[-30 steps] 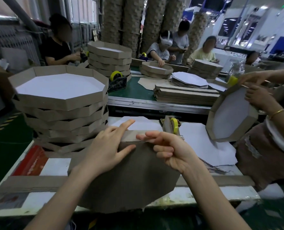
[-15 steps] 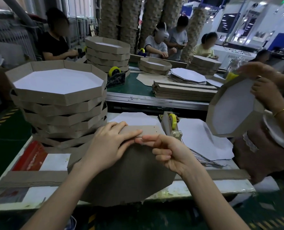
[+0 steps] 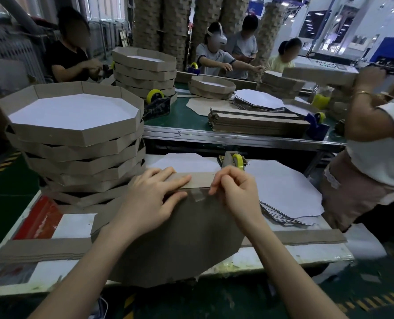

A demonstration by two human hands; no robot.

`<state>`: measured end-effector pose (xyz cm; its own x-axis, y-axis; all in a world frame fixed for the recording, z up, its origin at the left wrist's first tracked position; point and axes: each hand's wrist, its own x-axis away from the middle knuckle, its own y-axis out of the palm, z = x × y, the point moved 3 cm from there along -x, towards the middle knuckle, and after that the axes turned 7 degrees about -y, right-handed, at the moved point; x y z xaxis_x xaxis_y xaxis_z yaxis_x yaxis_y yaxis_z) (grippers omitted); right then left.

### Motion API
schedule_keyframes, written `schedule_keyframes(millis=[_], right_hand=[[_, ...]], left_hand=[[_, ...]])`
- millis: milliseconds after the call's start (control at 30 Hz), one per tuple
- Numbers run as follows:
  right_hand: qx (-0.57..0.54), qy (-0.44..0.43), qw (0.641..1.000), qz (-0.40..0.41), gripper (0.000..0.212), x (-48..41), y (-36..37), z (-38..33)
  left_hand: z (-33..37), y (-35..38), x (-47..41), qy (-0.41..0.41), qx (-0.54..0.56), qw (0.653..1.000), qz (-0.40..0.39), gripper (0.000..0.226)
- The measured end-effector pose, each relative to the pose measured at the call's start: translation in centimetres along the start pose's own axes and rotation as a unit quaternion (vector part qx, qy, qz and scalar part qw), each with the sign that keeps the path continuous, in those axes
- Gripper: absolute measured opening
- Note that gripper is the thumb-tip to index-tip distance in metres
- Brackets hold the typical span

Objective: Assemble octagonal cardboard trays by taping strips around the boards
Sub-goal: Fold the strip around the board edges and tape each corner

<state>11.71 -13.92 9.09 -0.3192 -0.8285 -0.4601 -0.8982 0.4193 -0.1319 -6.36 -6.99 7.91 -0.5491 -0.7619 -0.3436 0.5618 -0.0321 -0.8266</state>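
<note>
At the near edge of the table (image 3: 329, 252), I am pressing my flat left hand (image 3: 150, 199) on the matte brown strip (image 3: 200, 179) along the octagonal board (image 3: 179, 238), my right hand (image 3: 235, 192) curling beside glossy tape (image 3: 197, 195), its grip impossible to tell.

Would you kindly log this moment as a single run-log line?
left hand: flat, pressing cardboard strip against octagonal board | right hand: pinching tape piece at seam | tape dispenser: behind strip | tray stack: at left

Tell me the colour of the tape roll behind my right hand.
Yellow tape roll, best in head view.
</note>
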Motion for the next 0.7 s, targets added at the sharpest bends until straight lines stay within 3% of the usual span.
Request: schedule_keyframes(millis=[100,167,200,300,500,700], right_hand=[[0.186,-0.169,0.968,-0.024,0.021,-1.2,-0.6,-1.1],[0.266,-0.183,0.939,-0.119,0.025,-1.7,-1.0,-0.5],[0.280,-0.152,0.932,-0.173,0.038,-1.9,-1.2,-0.1],[0.263,-0.086,0.931,-0.239,0.061,-2.4,-1.4,0.8],[0.149,-0.043,0.964,-0.215,0.023,-2.8,-1.5,1.4],[0.113,-0.034,0.972,-0.204,0.023,-2.9,-1.5,1.5]], left_hand=[[-0.4,0.0,-0.3,-0.013,0.009,1.000,0.000,0.040],[-0.6,-0.2,-0.4,-0.022,0.024,0.999,0.003,0.038],[-0.6,-0.3,-0.4,-0.024,0.032,0.999,0.004,0.037],[-0.6,-0.5,-0.3,-0.025,0.044,0.999,-0.002,0.036],[-0.4,-0.7,-0.3,-0.037,0.064,0.997,-0.027,0.037],[-0.2,-1.1,-0.5,-0.039,0.112,0.992,-0.038,0.031]])
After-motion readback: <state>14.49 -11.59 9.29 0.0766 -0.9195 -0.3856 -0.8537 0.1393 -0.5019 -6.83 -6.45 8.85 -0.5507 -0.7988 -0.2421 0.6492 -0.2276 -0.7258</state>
